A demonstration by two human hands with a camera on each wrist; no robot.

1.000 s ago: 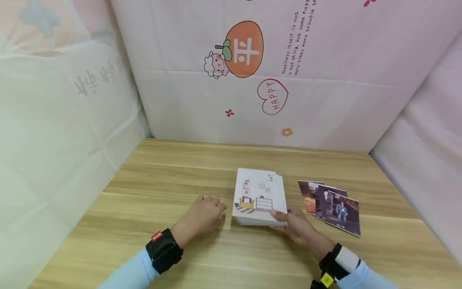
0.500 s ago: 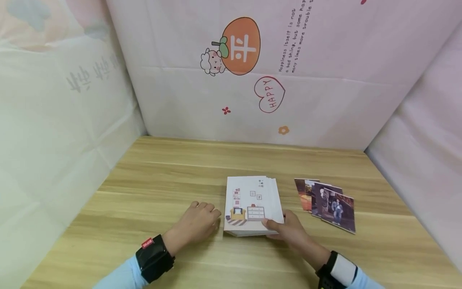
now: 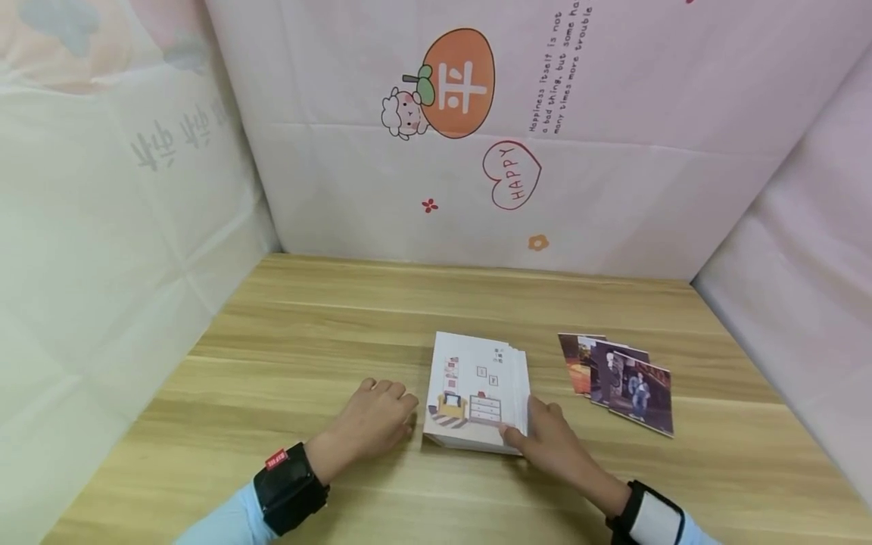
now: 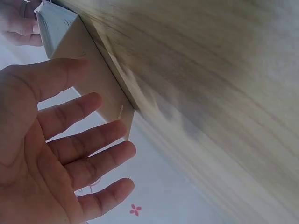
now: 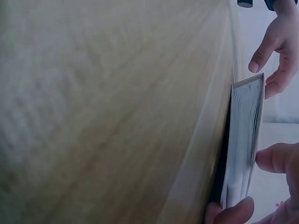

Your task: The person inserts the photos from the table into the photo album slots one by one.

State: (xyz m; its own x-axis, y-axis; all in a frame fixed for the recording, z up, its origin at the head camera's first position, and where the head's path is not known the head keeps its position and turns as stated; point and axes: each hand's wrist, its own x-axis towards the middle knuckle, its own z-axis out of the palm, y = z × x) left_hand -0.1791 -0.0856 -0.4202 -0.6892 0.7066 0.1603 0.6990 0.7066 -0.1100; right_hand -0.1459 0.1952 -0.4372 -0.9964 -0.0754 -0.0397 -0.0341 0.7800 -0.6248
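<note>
A thick white photo album (image 3: 475, 393) with a sofa and chest of drawers drawn on its cover is at the middle of the table, tilted slightly or lying nearly flat. My right hand (image 3: 555, 439) grips its near right corner, thumb on the cover and fingers underneath. In the right wrist view the album's page edges (image 5: 245, 126) face me, with a dark gap below them. My left hand (image 3: 375, 416) rests beside the album's left side, fingers loosely bent and holding nothing. The left wrist view has its palm (image 4: 37, 172) facing the album's spine (image 4: 98, 74).
Several overlapping photo prints (image 3: 620, 382) lie to the right of the album; the top print has a standing person in it. The wooden table (image 3: 306, 318) is bounded by a printed white cloth (image 3: 368, 189) at the back and by cloth walls on both sides.
The album, held in my right hand, has come left and nearer to me, and down toward the table. My left hand has barely moved. The prints lie as before.
</note>
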